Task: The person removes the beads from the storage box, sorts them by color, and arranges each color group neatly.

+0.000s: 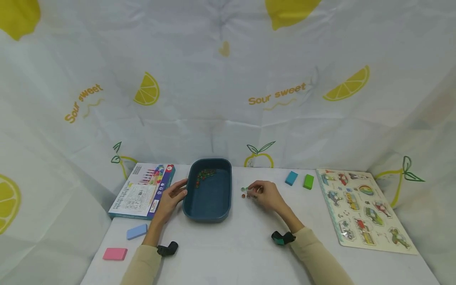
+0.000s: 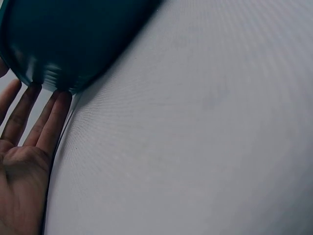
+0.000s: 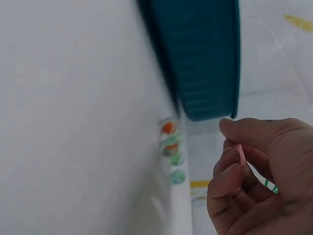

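A dark teal plastic bin [image 1: 208, 215] stands mid-table with many small green and orange marbles [image 1: 206, 173] in its far left part. My left hand [image 1: 173, 194] is at the bin's left side, its fingers fairly straight with fingertips against the wall, as the left wrist view also shows. To the right of the bin, several glass marbles [image 3: 168, 126], clear with green or orange swirls, lie on the white table. Right beside them is my right hand [image 1: 264, 194], fingers bent and thumb near the index finger. No marble shows between those fingertips in the right wrist view.
A boxed set [image 1: 137, 194] lies at the left, with a light blue block [image 1: 137, 232] and a pink block [image 1: 115, 254] nearer me. Blue [image 1: 291, 178] and green [image 1: 308, 181] blocks lie right of my right hand, beside a picture puzzle board [image 1: 367, 213]. A lemon-print curtain [image 1: 199, 99] hangs behind.
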The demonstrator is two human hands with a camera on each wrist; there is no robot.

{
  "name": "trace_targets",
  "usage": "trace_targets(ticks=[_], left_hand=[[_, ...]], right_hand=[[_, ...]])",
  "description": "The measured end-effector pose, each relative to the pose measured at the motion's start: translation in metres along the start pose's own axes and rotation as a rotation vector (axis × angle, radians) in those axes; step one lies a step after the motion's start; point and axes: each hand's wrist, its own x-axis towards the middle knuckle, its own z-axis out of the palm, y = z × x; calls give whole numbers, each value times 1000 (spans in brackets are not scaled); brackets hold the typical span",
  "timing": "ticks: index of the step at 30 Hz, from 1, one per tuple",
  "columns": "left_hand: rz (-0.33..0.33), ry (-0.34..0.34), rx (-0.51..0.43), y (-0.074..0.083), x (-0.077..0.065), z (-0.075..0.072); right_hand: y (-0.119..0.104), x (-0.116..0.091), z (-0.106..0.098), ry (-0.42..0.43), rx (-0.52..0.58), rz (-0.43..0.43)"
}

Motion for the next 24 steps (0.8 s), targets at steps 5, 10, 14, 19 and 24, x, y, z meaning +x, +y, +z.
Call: trace_targets(ticks=[5, 10, 14, 19, 24], left_hand=[[6, -8, -8, 3, -1, 0], [7, -14, -25, 0, 0, 2], [7, -23, -30, -3, 1, 4], [4, -15, -5, -2, 1, 3], [4, -13, 17, 0, 0, 2]], right_hand=[[-42, 19, 6, 39, 228, -6], [-80, 49, 29, -94, 462, 14], [-94, 78, 53, -171, 535, 55], [-96, 102, 82, -230, 413, 95], [-93, 109, 102, -268, 264, 111]])
